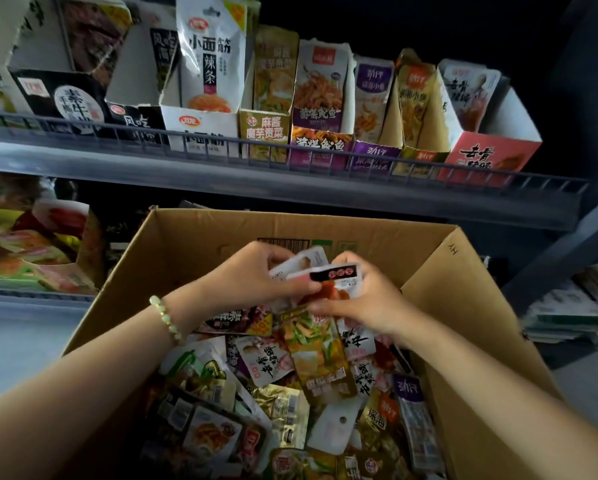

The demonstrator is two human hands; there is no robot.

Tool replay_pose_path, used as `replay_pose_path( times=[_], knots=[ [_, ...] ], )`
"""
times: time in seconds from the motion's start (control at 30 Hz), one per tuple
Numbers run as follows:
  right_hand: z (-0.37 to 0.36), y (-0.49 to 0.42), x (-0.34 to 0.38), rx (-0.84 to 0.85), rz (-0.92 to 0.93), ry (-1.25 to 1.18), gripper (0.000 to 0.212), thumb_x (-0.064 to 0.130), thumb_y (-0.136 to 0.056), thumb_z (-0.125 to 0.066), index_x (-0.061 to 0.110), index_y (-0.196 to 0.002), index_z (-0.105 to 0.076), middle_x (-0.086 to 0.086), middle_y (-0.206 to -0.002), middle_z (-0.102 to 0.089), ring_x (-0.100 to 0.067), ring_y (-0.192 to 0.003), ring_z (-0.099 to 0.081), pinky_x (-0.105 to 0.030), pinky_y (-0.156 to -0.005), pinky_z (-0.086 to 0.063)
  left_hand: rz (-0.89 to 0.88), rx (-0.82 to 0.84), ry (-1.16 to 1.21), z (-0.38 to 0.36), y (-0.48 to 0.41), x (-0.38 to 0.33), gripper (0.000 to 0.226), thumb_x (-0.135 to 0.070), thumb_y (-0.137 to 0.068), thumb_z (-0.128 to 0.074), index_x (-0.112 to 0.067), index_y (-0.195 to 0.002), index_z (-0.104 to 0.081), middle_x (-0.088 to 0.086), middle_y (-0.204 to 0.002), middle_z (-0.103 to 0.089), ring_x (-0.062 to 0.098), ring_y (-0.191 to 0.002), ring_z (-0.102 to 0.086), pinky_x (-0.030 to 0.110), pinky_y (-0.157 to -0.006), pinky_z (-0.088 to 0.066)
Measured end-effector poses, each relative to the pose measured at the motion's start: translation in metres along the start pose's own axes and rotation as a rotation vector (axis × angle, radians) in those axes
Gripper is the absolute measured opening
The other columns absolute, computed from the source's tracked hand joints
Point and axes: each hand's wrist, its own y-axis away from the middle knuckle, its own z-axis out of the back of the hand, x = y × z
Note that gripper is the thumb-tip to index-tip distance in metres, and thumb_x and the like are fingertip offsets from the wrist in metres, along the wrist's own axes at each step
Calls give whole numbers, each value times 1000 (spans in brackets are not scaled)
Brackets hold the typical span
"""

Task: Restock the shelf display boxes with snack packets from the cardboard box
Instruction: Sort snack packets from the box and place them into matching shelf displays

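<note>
An open cardboard box (193, 237) stands below me, filled with several mixed snack packets (311, 362). Above the pile, my left hand (256, 275) and my right hand (363, 299) both hold a small stack of white packets with red food pictures (328, 275). My left hand grips the stack from the left, with the thumb on its lower edge. My right hand pinches it from the right. A bead bracelet (165, 318) circles my left wrist. On the shelf above stands a row of display boxes, with the pink-and-white box (488, 154) at the far right.
A wire rail (290, 154) runs along the front of the upper shelf. A lower shelf at the left holds more colourful packets (30, 251). Stacked flat cartons (567, 317) lie at the right behind a dark shelf post (564, 251).
</note>
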Motion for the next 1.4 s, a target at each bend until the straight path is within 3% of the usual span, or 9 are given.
replay_pose_path(
  times=[0.1,0.23,0.43,0.63,0.8,1.0,1.17,1.3,1.4],
  knots=[
    [-3,3,7,-16,43,16,43,23,-71,-82,20,-106,-57,3,-96,-69,-7,-84,-69,-21,-67,-55,-45,-83,-45,-4,1,3,17,-34,-80,-73,-19,-84,-69,1,-70,-73,15,-56,-67,22,-48,-49],
    [15,-1,17,-210,1,-33,50,55,-62,-70,24,-101,-64,5,-98,-70,-15,-94,-66,-27,-82,-53,68,-257,408,16,5,4,16,-26,-84,-69,-11,-86,-67,6,-78,-76,20,-70,-73,26,-62,-60],
    [-6,5,16,-90,-181,-699,46,26,-67,-71,15,-111,-67,-10,-109,-72,-23,-97,-69,-37,-87,-54,131,-416,778,4,5,-2,20,-27,-82,-71,-9,-91,-70,12,-82,-75,24,-72,-73,31,-67,-60],
    [-3,2,17,-252,-127,-775,37,32,-74,-66,17,-108,-67,-3,-103,-74,-16,-93,-71,-33,-82,-54,-15,-239,920,-6,8,-5,36,-21,-75,-69,-6,-108,-65,11,-101,-74,24,-93,-72,27,-74,-59],
    [6,1,20,-356,-92,-627,42,37,-69,-69,20,-107,-65,1,-102,-74,-15,-95,-69,-33,-90,-50,-23,-298,883,-12,7,-4,23,-18,-92,-56,-10,-113,-61,9,-107,-73,23,-98,-71,34,-81,-59],
    [56,2,19,-610,14,-387,45,28,-72,-79,15,-112,-66,-3,-104,-73,-20,-98,-69,-35,-81,-55,-6,-537,530,22,5,8,9,-20,-90,-63,-19,-98,-64,-7,-86,-75,2,-78,-71,14,-64,-56],
    [60,7,25,-266,14,-561,82,45,-22,-96,11,-92,-71,-9,-96,-75,-20,-87,-72,-33,-76,-59,86,-467,662,27,5,14,20,-26,-94,-57,-15,-109,-64,-2,-87,-76,12,-77,-73,22,-59,-56],
    [24,9,27,34,-157,-599,65,38,-58,-84,7,-111,-62,-16,-108,-71,-28,-99,-69,-36,-79,-59,203,-378,559,14,1,10,38,-38,-97,-50,-12,-124,-46,4,-96,-69,14,-80,-68,28,-67,-54],
    [-9,9,25,94,-240,-637,47,29,-78,-60,11,-122,-57,-15,-116,-68,-27,-107,-66,-40,-91,-53,208,-141,497,0,4,8,83,-70,-76,-57,-17,-132,-24,1,-114,-58,10,-93,-64,25,-75,-55]
  ],
)
